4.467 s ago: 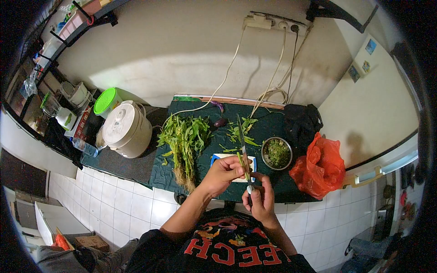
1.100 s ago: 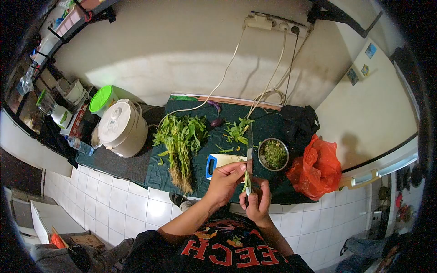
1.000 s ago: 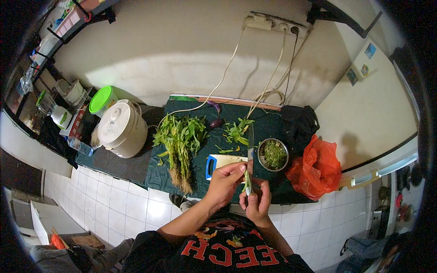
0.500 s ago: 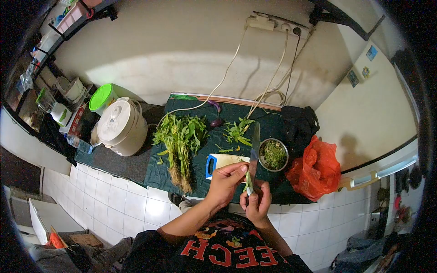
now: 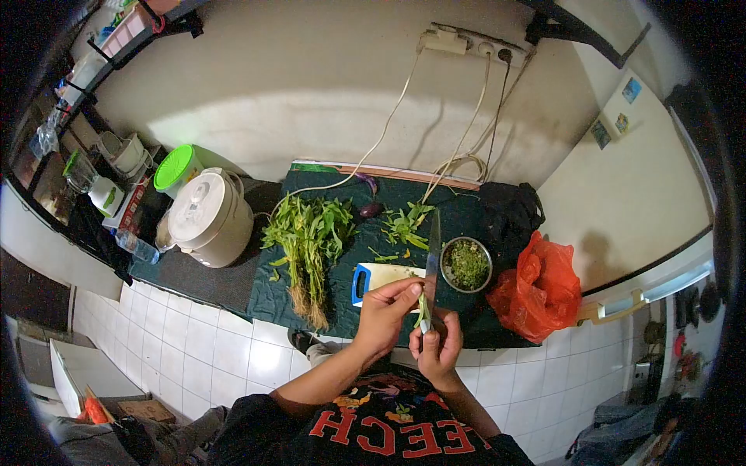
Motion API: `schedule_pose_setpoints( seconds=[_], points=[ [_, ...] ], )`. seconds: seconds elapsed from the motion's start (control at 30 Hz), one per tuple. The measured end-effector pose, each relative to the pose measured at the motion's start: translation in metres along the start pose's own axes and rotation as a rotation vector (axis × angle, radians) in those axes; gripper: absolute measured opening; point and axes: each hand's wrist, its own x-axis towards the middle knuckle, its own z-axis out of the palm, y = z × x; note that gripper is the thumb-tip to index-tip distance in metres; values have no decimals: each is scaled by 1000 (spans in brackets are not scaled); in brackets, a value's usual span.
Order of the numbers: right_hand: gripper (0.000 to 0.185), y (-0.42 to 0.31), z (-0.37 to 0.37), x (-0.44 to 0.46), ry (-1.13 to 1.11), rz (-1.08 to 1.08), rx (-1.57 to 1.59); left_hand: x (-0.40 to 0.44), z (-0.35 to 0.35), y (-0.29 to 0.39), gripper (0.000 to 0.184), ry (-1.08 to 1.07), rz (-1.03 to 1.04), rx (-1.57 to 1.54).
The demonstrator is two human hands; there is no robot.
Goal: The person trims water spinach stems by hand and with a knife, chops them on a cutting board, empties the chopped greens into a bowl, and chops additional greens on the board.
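Since the earliest frame, the knife [image 5: 433, 252] has swung rightward, its tip now right of the loose leaves [image 5: 406, 226]. Thumb and fingers of the left hand [image 5: 386, 312] pinch a short green stem [image 5: 422, 307] beside the blade, above the tabletop [image 5: 364, 247]. Around the knife's handle, the right hand [image 5: 439, 347] keeps a closed grip, covering most of it; whether it also touches the stem's lower end, I cannot tell. Left-hand fingers hide part of the cutting board [image 5: 381, 273]. Chopped bits in the bowl [image 5: 489, 273] blur together.
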Motion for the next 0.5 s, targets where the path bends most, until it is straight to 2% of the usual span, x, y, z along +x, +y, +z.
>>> schedule_pose_setpoints(
  seconds=[0.3,0.5],
  points=[
    [44,-4,0,-1,-18,1,9,-2,0,-5,27,-28,64,50],
    [47,-3,1,-1,32,52,70,-2,-3,-17,25,21,-108,-173]
  ],
)
